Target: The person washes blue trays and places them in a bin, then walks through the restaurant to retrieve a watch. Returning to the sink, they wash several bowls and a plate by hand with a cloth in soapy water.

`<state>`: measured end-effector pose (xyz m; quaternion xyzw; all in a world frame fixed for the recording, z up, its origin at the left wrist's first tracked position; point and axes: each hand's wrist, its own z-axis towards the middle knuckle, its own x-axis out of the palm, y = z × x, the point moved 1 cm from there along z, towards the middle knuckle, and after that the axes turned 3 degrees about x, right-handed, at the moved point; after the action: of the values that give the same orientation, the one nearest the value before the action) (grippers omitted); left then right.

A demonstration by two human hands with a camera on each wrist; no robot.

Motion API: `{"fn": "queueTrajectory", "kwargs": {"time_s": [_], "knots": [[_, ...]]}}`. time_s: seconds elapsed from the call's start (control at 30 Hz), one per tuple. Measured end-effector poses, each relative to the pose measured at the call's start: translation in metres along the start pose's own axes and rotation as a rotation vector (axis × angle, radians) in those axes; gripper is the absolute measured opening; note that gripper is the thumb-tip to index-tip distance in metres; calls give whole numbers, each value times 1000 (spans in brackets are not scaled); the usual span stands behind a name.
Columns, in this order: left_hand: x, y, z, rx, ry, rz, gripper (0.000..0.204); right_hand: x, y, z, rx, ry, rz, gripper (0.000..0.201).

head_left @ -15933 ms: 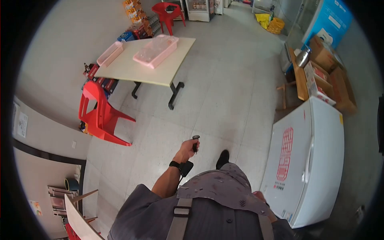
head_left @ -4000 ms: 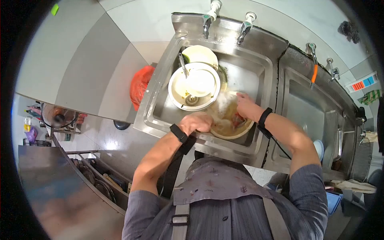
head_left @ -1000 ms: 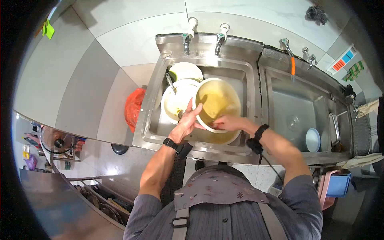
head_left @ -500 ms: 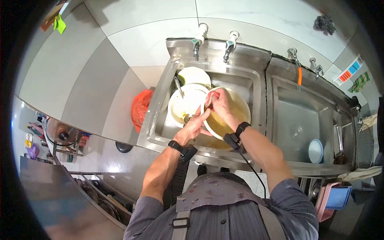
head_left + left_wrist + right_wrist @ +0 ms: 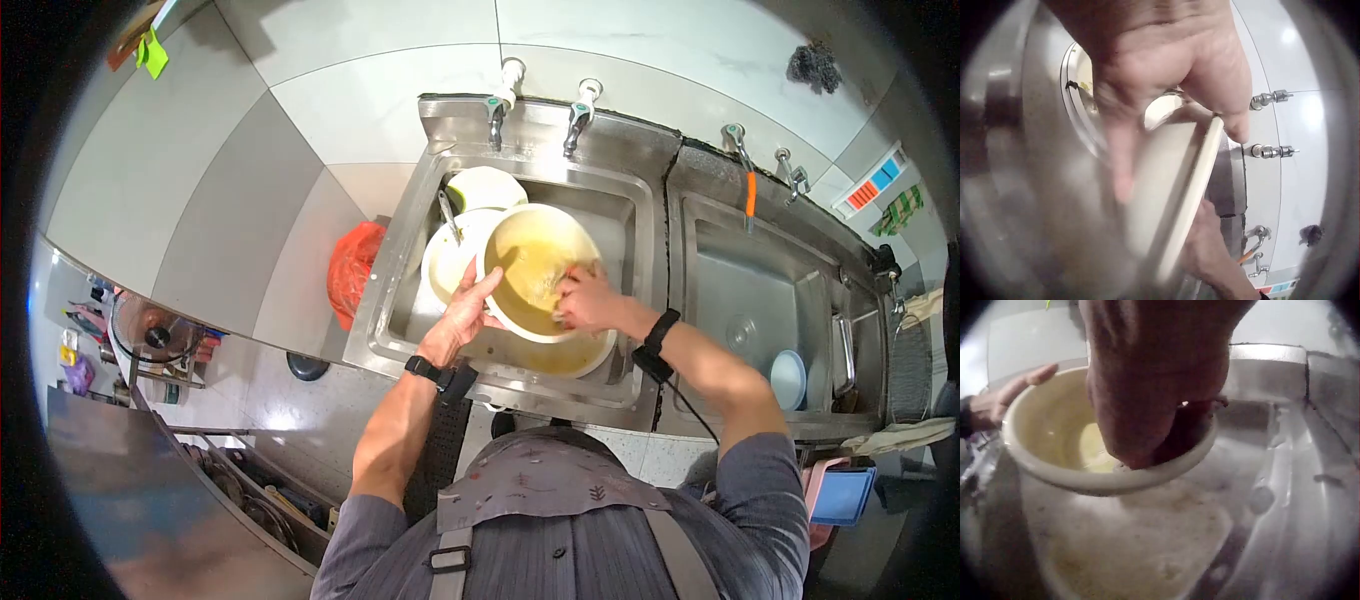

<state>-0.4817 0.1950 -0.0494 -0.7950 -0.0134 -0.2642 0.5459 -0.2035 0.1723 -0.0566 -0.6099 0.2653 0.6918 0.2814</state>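
My left hand grips a large cream bowl, thumb over the rim and fingers spread beneath it in the left wrist view. The bowl is tilted, with yellowish wet suds inside. My right hand reaches in at its right side, fingers curled on a reddish scrubbing pad, mostly hidden; the right wrist view shows that hand bent down inside the rim. Below it lies another wide bowl of cloudy water. A white bowl with a spoon and a pale dish sit to the left.
The steel sink has raised edges and two taps behind. A second basin at the right holds a small pale bowl. A red plastic bag hangs by the left side; the wall stands behind.
From walking among tables, the view has come to the sink. The cream bowl has been lifted out of the water and tilted. Over the last half second my right hand swept from its left to right side.
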Motion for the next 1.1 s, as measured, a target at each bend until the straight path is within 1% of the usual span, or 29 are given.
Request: {"fn": "queueTrajectory", "kwargs": {"time_s": [0.03, 0.1, 0.13, 0.2, 0.23, 0.27, 0.3, 0.33, 0.4, 0.47, 0.5, 0.53, 0.6, 0.63, 0.7, 0.73, 0.8, 0.83, 0.87, 0.9, 0.93, 0.97, 1.0, 1.03, 1.07, 1.1], "knots": [[3, -3, -2, -2, 0, 1, 86, -4, -6, 1, 2, 0, 1, 19], [11, -5, -6, -51, 40, 25, 70, -11, -30, 16, 55, 22, -331, 18], [13, -4, -6, -52, 39, 25, 70, -11, -38, 25, 55, 21, -330, 18], [18, -2, -5, -113, 82, -68, 69, -7, -47, 46, 200, -157, -273, 16], [21, 0, -4, -106, 88, -95, 67, -4, -42, 54, 201, -160, -273, 16], [22, 4, -3, -110, 89, -94, 67, -1, -32, 63, 299, -321, -44, 17], [23, 7, 0, -114, 95, -104, 73, 0, -22, 71, 393, -481, 185, 19], [24, 9, 3, -117, 102, -114, 80, 5, -10, 81, 397, -482, 184, 19], [24, 8, 2, -108, 93, -90, 82, 14, 15, 96, 535, -546, 612, 23], [19, 9, 6, -95, 92, -65, 83, 17, 27, 97, 485, -157, 892, 32], [14, 9, 7, -98, 94, -49, 84, 20, 31, 94, 392, -106, 869, 31], [9, 12, 7, -103, 92, -36, 85, 13, 36, 87, 361, 36, 857, 35], [7, 8, 3, -90, 90, -43, 89, 1, 42, 67, 147, 107, 816, 42], [3, 9, 4, -76, 81, -49, 90, 1, 39, 57, 148, 109, 815, 42], [-2, 6, 4, -68, 66, -46, 92, 5, 29, 37, -79, 44, 308, 49], [-3, 3, 4, -69, 67, -48, 92, 5, 24, 30, -78, 46, 308, 49], [-3, -3, 1, 52, 56, 24, 77, 3, 10, 20, 50, -54, 68, 48], [-3, -1, 0, 49, 54, 20, 77, 4, 4, 18, 123, -26, 28, 44], [-1, -1, 0, 85, 44, 19, 86, 9, 8, 20, 123, -24, 28, 44], [1, -2, 2, 123, 36, 18, 94, 17, 12, 26, 297, 56, 74, 42], [3, -1, 4, 124, 39, 17, 94, 20, 17, 33, 472, 137, 120, 42], [5, 4, 6, 141, 7, 65, 95, 23, 24, 42, 479, 137, 120, 42], [7, 8, 9, 159, -24, 115, 96, 26, 32, 51, 537, 152, 463, 36], [8, 11, 10, 156, -16, 115, 96, 27, 38, 58, 584, 163, 806, 31], [9, 13, 11, 150, -62, 186, 96, 26, 44, 62, 589, 159, 803, 31], [9, 15, 11, 142, -111, 257, 96, 25, 52, 63, 661, 120, 933, 31]]}}
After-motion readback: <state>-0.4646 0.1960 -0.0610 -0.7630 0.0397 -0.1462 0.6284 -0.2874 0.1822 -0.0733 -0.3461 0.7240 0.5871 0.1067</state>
